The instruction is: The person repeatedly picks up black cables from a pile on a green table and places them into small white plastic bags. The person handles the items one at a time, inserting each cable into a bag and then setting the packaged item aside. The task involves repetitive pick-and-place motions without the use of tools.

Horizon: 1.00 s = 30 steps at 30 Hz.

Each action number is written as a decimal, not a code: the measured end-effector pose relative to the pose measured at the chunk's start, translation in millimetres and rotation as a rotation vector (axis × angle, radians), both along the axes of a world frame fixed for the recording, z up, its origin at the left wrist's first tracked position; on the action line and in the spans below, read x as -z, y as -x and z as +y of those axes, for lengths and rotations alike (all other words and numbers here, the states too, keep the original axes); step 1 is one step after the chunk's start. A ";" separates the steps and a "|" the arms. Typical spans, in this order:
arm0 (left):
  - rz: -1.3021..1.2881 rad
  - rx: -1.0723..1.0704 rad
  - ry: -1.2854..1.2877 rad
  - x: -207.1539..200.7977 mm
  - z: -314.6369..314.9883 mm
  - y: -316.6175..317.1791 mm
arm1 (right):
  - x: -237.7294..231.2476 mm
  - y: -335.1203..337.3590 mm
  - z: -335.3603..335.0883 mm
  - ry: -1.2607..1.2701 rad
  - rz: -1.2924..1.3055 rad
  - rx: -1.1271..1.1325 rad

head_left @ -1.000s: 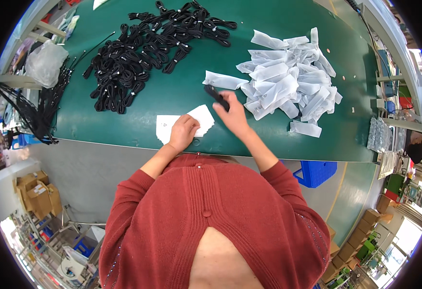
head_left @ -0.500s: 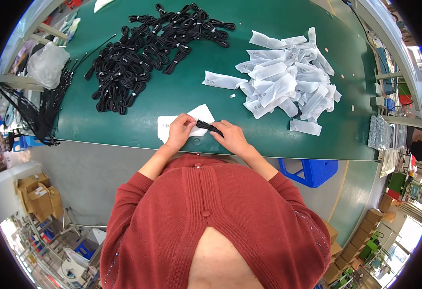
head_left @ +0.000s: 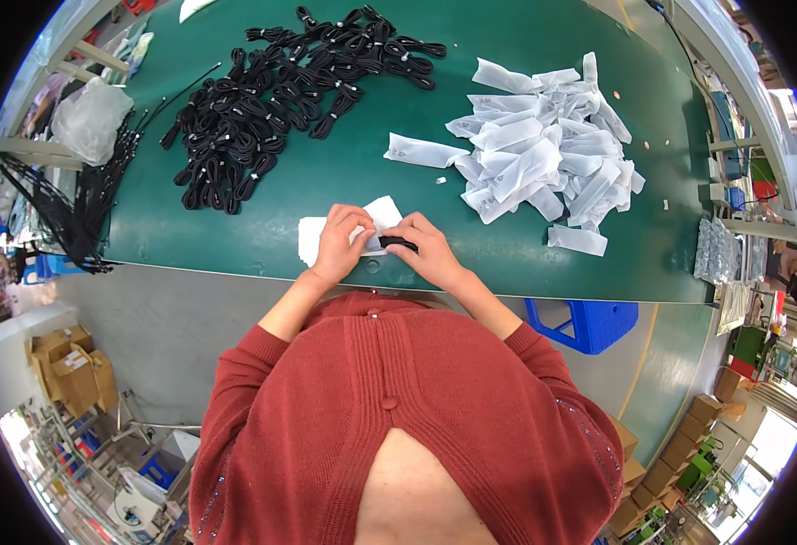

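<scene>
My left hand pinches a small white bag near the front edge of the green table. My right hand holds a black coiled cable against the bag's mouth. The two hands touch each other. A second flat white bag lies just left of my left hand.
A heap of black coiled cables lies at the table's back left. A pile of white bags sits at the right. Loose black cables hang off the left edge beside a clear plastic bag. A blue crate stands below the table.
My right hand came back from the white bag pile with a black cable and met my left hand at the white bag.
</scene>
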<state>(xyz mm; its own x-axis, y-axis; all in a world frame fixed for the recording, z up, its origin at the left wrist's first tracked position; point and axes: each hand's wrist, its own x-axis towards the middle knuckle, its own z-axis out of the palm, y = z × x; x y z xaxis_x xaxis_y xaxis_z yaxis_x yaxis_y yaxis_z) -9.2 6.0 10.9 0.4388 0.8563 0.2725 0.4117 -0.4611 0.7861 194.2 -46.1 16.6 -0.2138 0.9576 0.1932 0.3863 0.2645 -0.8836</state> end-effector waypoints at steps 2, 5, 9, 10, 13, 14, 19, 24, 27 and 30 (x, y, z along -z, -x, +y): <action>-0.028 -0.023 0.056 -3.6 2.5 -0.8 | -4.4 5.2 2.4 0.056 0.075 0.088; -0.062 -0.040 0.115 -8.7 7.7 -1.6 | -7.8 5.6 5.0 0.099 0.050 0.136; -0.118 -0.042 0.252 -18.8 12.6 -6.6 | -7.8 7.4 12.0 0.023 0.070 0.147; -0.127 -0.019 0.231 -17.9 13.5 -7.2 | -9.8 8.8 12.1 0.041 0.149 0.156; -0.258 0.008 0.319 -20.4 15.5 -7.6 | -8.7 14.8 15.2 0.091 0.444 0.172; -0.376 -0.006 0.451 -23.0 15.9 -9.5 | -8.2 14.5 17.2 0.048 0.405 0.198; -0.536 0.044 0.558 -38.3 28.9 -20.8 | -40.7 14.2 31.1 -0.087 0.156 0.166; -0.563 -0.067 0.506 -45.5 33.9 -33.8 | -29.4 -6.1 60.6 -0.166 0.014 0.383; -0.043 -0.069 0.219 -23.4 27.2 -9.7 | -28.5 -34.4 86.3 -0.310 -0.388 0.569; 0.286 -0.009 -0.036 -9.8 3.6 -1.3 | -30.7 -20.3 102.9 -0.291 -0.653 0.501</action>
